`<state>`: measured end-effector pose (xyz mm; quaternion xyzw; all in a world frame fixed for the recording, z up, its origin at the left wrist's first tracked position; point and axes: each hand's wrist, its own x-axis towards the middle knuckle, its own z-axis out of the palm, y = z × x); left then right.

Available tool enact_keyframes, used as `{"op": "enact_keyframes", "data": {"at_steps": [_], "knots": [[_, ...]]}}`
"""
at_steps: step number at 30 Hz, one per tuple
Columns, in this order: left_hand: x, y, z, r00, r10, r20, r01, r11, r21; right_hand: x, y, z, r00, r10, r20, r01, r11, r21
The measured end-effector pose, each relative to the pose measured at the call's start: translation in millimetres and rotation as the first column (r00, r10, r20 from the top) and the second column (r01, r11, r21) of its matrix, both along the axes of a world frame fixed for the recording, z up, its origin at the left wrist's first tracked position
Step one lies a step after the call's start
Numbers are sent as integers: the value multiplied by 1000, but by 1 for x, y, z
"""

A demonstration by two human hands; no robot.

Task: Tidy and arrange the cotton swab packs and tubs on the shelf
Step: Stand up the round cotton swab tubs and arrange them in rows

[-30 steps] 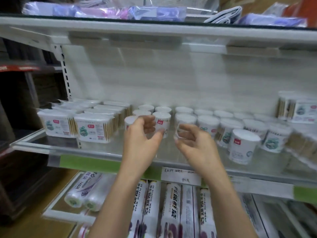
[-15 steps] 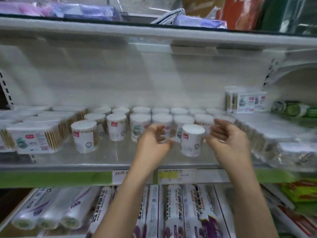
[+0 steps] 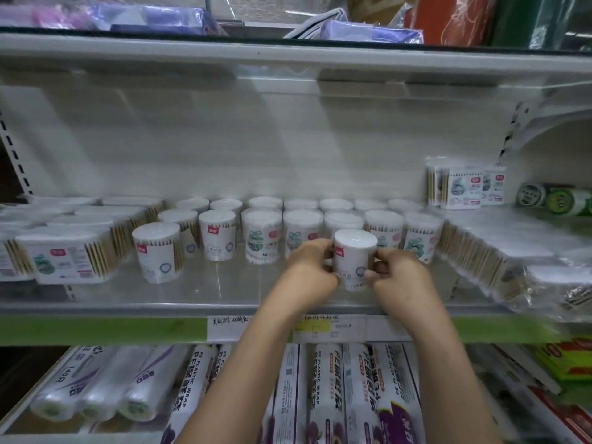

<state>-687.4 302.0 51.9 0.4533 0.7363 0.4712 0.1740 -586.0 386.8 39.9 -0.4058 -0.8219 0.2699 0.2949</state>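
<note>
Cotton swab tub [image 3: 354, 257], upright near the front edge of the shelf [image 3: 198, 291], gripped by the left hand [image 3: 312, 272] at 9 o'clock and the right hand [image 3: 400, 277] at 3 o'clock, fingers curled round its sides. Tub rows [image 3: 320, 216] at 12 o'clock; rectangular swab packs [image 3: 64, 254] at 9 o'clock.

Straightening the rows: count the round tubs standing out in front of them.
2. The left tub stands alone near the flat packs; the held tub further right, gripped between the left hand and right hand. Hands may hide others.
</note>
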Motion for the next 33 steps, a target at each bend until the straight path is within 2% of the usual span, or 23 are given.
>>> {"op": "enact_keyframes", "data": {"at_steps": [7,15,24,33], "knots": [[-15,-29,-3,998,63,-12,-61,993,103,-21,-19,1,996,88,13,-89,995,52],[-48,-78,-6,978,211,0,-209,968,138,-65,-59,5,970,241,0,-241,968,65],[-79,-113,-3,925,379,-3,-376,919,122,-121,-86,5,943,330,39,-329,944,-35],[-96,-122,-6,908,417,-32,-410,903,131,-147,-92,1,940,341,-15,-339,929,-148]]}}
